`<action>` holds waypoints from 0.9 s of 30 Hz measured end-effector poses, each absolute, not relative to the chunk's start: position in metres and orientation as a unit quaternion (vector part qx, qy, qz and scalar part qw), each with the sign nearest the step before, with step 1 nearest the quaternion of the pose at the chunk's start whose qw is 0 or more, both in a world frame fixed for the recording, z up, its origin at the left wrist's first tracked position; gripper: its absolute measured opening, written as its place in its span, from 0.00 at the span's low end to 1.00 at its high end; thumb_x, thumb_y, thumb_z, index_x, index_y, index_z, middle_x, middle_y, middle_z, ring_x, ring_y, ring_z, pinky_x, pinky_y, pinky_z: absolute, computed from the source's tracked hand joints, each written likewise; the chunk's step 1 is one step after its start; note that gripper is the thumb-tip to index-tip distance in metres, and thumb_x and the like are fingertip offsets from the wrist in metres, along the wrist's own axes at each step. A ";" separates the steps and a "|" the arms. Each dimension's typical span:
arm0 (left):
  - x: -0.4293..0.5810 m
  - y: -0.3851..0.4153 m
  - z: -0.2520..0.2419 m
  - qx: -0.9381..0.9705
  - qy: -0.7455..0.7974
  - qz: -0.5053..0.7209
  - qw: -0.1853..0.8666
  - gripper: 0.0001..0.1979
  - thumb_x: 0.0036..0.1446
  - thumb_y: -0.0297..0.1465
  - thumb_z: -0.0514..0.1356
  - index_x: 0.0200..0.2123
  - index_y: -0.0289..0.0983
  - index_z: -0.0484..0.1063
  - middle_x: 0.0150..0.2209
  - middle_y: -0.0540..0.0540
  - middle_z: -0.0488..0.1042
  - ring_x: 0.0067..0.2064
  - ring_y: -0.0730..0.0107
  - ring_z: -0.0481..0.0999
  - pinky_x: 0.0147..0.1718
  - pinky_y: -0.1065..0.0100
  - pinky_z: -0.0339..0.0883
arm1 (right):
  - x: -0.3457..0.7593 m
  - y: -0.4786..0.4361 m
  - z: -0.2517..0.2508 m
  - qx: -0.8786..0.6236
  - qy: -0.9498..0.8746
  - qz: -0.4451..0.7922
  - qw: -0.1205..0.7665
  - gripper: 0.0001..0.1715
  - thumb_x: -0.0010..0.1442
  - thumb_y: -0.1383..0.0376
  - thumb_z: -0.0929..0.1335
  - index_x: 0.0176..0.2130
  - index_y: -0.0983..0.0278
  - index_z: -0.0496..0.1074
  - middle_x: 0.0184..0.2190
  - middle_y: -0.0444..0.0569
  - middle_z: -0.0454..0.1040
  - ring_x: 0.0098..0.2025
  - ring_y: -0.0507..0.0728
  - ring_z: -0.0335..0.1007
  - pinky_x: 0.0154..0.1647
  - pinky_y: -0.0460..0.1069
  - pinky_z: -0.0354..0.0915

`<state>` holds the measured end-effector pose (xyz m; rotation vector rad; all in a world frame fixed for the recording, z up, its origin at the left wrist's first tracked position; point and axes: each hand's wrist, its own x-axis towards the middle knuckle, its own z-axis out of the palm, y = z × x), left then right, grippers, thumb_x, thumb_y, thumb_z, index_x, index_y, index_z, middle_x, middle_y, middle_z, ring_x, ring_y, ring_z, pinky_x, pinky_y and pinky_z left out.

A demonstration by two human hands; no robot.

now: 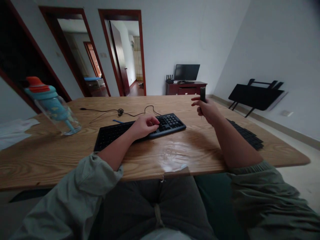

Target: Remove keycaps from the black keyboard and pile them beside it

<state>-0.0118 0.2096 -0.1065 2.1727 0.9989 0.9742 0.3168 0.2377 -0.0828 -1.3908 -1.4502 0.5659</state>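
A black keyboard [172, 123] lies on the wooden table [195, 146] in front of me. My left hand [143, 126] rests on the middle of its keys with the fingers curled. My right hand [208, 110] is raised above the table to the right of the keyboard and grips a small dark upright object [203, 93] between fingers and thumb. A black cable [120, 111] runs behind the keyboard, and a blue pen [117, 121] lies at its back edge.
A clear bottle with a blue and orange lid [51, 105] stands at the table's left. A second dark keyboard [246, 135] lies at the right edge. White paper [13, 130] sits far left. Against the right wall leans a folded black table [256, 96].
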 end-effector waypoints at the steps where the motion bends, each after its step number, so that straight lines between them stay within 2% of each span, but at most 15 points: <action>1: -0.011 0.209 -0.108 0.819 0.367 0.345 0.274 0.11 0.51 0.35 0.65 0.37 0.36 0.78 0.31 0.46 0.77 0.30 0.69 0.73 0.29 0.68 0.66 | 0.324 0.241 -0.089 -0.614 -0.597 0.228 0.463 0.25 0.61 0.59 0.66 0.56 0.65 0.70 0.41 0.56 0.77 0.24 0.51 0.61 0.22 0.48 0.59; 3: -0.007 0.206 -0.110 0.838 0.355 0.309 0.277 0.12 0.51 0.34 0.65 0.38 0.36 0.79 0.32 0.46 0.79 0.31 0.68 0.74 0.30 0.68 0.67 | 0.329 0.245 -0.104 -0.675 -0.609 0.215 0.357 0.27 0.61 0.59 0.66 0.57 0.66 0.68 0.39 0.57 0.77 0.26 0.54 0.66 0.24 0.49 0.62; 6: -0.003 0.201 -0.111 0.866 0.342 0.248 0.267 0.10 0.53 0.35 0.63 0.38 0.37 0.79 0.33 0.47 0.80 0.32 0.67 0.75 0.32 0.68 0.67 | 0.320 0.249 -0.124 -0.706 -0.654 0.156 0.225 0.26 0.60 0.58 0.68 0.55 0.67 0.70 0.45 0.61 0.77 0.37 0.60 0.73 0.35 0.51 0.68; 8: -0.001 0.198 -0.112 0.883 0.340 0.212 0.245 0.10 0.54 0.35 0.62 0.37 0.38 0.80 0.32 0.48 0.80 0.31 0.67 0.75 0.31 0.68 0.66 | 0.312 0.252 -0.132 -0.696 -0.681 0.107 0.202 0.26 0.60 0.56 0.70 0.54 0.65 0.71 0.50 0.61 0.77 0.45 0.63 0.74 0.43 0.52 0.67; 10: 0.000 0.196 -0.113 0.895 0.340 0.184 0.225 0.10 0.56 0.36 0.61 0.37 0.38 0.80 0.31 0.48 0.80 0.31 0.66 0.75 0.31 0.68 0.65 | 0.307 0.255 -0.135 -0.693 -0.688 0.079 0.203 0.27 0.61 0.54 0.70 0.56 0.63 0.72 0.52 0.60 0.77 0.49 0.64 0.73 0.46 0.53 0.66; 15: -0.002 0.196 -0.115 0.921 0.317 0.144 0.174 0.10 0.57 0.35 0.59 0.37 0.39 0.80 0.33 0.47 0.80 0.34 0.64 0.77 0.36 0.66 0.67 | 0.317 0.267 -0.123 -0.690 -0.697 0.076 0.180 0.30 0.63 0.49 0.69 0.57 0.64 0.74 0.50 0.60 0.79 0.47 0.63 0.75 0.46 0.52 0.66; 19: -0.011 0.205 -0.113 0.928 0.325 0.173 0.062 0.11 0.60 0.36 0.59 0.39 0.40 0.80 0.42 0.43 0.80 0.45 0.58 0.77 0.48 0.60 0.68 | 0.347 0.265 -0.093 -0.717 -0.682 0.041 0.138 0.27 0.65 0.57 0.68 0.58 0.67 0.74 0.53 0.59 0.78 0.48 0.61 0.75 0.45 0.50 0.66; 24: -0.020 0.216 -0.112 0.902 0.405 0.148 -0.014 0.18 0.63 0.43 0.57 0.49 0.40 0.78 0.51 0.40 0.77 0.54 0.50 0.73 0.55 0.51 0.63 | 0.382 0.230 -0.069 -0.718 -0.693 0.041 -0.051 0.13 0.56 0.64 0.73 0.42 0.63 0.83 0.41 0.54 0.82 0.40 0.61 0.77 0.40 0.51 0.66; 27: -0.016 0.215 -0.111 0.913 0.388 0.120 -0.023 0.19 0.63 0.46 0.57 0.48 0.41 0.79 0.52 0.40 0.77 0.54 0.49 0.72 0.54 0.50 0.62 | 0.385 0.210 -0.077 -0.710 -0.695 0.047 -0.106 0.09 0.55 0.65 0.72 0.37 0.63 0.83 0.38 0.56 0.82 0.39 0.62 0.77 0.40 0.53 0.66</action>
